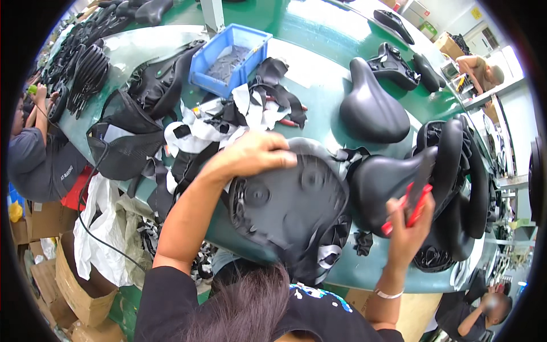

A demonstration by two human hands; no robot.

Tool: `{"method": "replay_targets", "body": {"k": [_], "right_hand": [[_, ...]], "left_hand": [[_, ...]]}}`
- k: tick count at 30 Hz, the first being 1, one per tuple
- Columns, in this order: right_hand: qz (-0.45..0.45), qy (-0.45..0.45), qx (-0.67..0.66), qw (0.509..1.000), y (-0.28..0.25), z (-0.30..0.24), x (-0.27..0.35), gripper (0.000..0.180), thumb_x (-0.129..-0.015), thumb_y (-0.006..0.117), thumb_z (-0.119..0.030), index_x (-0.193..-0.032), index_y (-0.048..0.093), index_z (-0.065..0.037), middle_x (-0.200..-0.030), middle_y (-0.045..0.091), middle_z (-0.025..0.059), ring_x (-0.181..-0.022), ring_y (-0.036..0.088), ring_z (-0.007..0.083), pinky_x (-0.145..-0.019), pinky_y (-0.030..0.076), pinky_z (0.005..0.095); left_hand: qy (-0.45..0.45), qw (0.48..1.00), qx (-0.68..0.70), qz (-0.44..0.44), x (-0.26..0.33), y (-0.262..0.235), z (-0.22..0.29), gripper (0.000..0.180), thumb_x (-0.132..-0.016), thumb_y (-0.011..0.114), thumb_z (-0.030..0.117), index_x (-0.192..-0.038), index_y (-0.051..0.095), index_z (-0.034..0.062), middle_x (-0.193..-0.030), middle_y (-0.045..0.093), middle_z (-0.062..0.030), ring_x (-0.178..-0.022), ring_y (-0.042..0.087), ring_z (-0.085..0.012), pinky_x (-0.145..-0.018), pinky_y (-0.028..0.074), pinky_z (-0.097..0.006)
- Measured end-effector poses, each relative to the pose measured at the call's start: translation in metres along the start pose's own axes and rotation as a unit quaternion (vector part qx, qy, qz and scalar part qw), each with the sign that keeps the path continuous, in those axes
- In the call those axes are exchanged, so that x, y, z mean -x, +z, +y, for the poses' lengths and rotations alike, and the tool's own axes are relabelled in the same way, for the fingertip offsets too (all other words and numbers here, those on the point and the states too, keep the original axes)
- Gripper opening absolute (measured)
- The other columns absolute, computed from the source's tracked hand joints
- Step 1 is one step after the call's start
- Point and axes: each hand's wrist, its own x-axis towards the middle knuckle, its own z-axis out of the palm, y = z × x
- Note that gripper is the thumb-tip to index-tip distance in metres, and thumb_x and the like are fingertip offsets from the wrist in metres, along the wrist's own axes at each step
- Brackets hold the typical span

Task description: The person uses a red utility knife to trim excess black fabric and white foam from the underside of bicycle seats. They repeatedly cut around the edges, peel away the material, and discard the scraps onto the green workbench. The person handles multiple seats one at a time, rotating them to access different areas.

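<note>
A black bicycle saddle lies with its underside up in front of me, showing two round bosses and a ragged trimmed rim. At its upper left edge, my left hand grips the rim, fingers curled over it. To the right, my right hand is raised and closed round a pair of scissors with red handles; the dark blades point up, slightly blurred. Behind the scissors a finished-looking black saddle rests top side up. Black fabric strips hang at the first saddle's lower right.
Black and white scraps pile up left of the saddle, beside a blue bin. Stacked saddles stand at the right, and another saddle sits farther back. A cable hangs off the left table edge near cardboard boxes. Other people work nearby.
</note>
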Motion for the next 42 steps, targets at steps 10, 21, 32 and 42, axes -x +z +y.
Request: {"method": "replay_targets", "body": {"k": [10,21,32,42], "right_hand": [[-0.030,0.131,-0.261,0.956,0.094,0.088,-0.320,0.041,-0.076,0.072,-0.011,-0.112,0.054,-0.005,-0.084,0.054,0.0038,-0.060,0.056,0.0149,-0.051,0.050,0.0293],[0.007,0.175,-0.471,0.864,0.154,0.070,-0.351,0.034,-0.081,0.068,-0.015,-0.107,0.054,0.001,-0.088,0.062,0.0120,-0.072,0.065,0.0241,-0.059,0.056,0.0348],[-0.294,0.182,-0.495,0.797,0.057,-0.086,-0.040,0.048,-0.087,0.059,-0.004,-0.130,0.037,0.001,-0.101,0.063,0.0185,-0.068,0.065,0.0213,-0.050,0.054,0.0310],[-0.212,0.114,-0.297,0.924,0.068,0.000,0.006,0.033,-0.097,0.050,-0.017,-0.126,0.045,-0.001,-0.112,0.060,0.0103,-0.076,0.058,0.0088,-0.058,0.051,0.0217]], "left_hand": [[0.178,0.976,-0.093,-0.084,-0.025,0.004,0.025,0.038,-0.083,0.065,0.038,-0.065,0.067,0.0056,-0.084,0.068,-0.0101,-0.079,0.063,-0.0277,-0.067,0.051,-0.041],[0.078,0.984,0.050,0.150,-0.043,0.002,0.036,0.017,-0.083,0.069,0.015,-0.088,0.064,0.0000,-0.081,0.064,-0.0075,-0.069,0.061,-0.0191,-0.062,0.048,-0.032],[0.208,0.865,0.292,0.350,-0.055,0.060,0.063,0.069,-0.070,0.081,0.021,-0.123,0.043,0.0004,-0.115,0.052,-0.0117,-0.107,0.053,-0.0206,-0.092,0.043,-0.037],[0.029,0.877,0.325,0.352,-0.017,0.031,0.049,0.073,-0.077,0.078,0.030,-0.129,0.037,-0.0027,-0.120,0.051,-0.0146,-0.111,0.053,-0.0218,-0.097,0.040,-0.033]]}}
